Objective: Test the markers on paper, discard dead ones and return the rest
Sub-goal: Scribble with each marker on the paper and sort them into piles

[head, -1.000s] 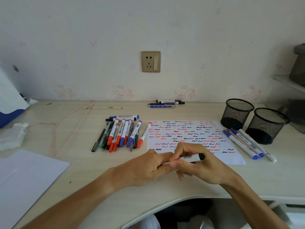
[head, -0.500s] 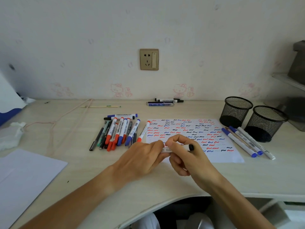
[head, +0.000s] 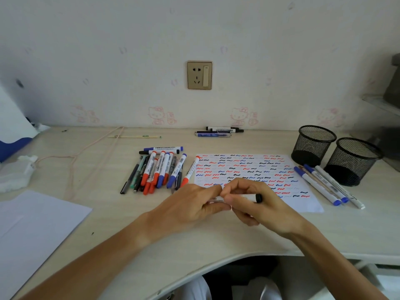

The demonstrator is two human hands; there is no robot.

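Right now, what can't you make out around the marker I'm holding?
- Head view: the marker cap end and tip, hidden by the left hand and right hand.
- Its barrel print: too small.
- The test sheet near-left corner: covered by both hands.
- The mesh cups: insides too dark.

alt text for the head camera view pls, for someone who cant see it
Both hands, left hand and right hand, hold one black-ended marker over a squiggle-covered test sheet on a desk. A pile of markers lies left of the sheet; two mesh cups stand right.
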